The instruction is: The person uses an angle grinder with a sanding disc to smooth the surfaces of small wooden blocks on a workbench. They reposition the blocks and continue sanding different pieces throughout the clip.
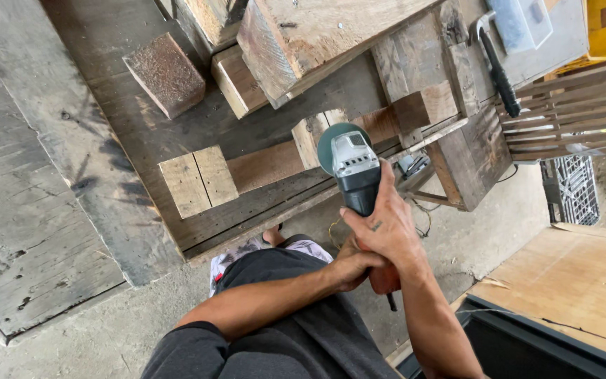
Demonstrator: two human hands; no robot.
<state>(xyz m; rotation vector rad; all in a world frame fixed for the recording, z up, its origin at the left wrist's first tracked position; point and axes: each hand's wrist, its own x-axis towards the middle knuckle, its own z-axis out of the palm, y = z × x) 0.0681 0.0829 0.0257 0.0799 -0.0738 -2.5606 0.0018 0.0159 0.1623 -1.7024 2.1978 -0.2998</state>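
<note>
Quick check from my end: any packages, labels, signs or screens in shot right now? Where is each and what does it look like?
Clear plastic box: top right on the workbench, rectangular, see-through with a bluish tint.
Yellow container: top right corner, boxy, bright yellow, mostly cut off.
Label plate on the angle grinder: centre, small pale grey panel on the tool's head, held by the right hand and the left hand.
No signs or screens show.

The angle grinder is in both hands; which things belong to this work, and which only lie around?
In use:
right hand
left hand
angle grinder
long wooden plank

Lying about:
hammer
loose wood block
plastic box
slatted wooden frame
</note>
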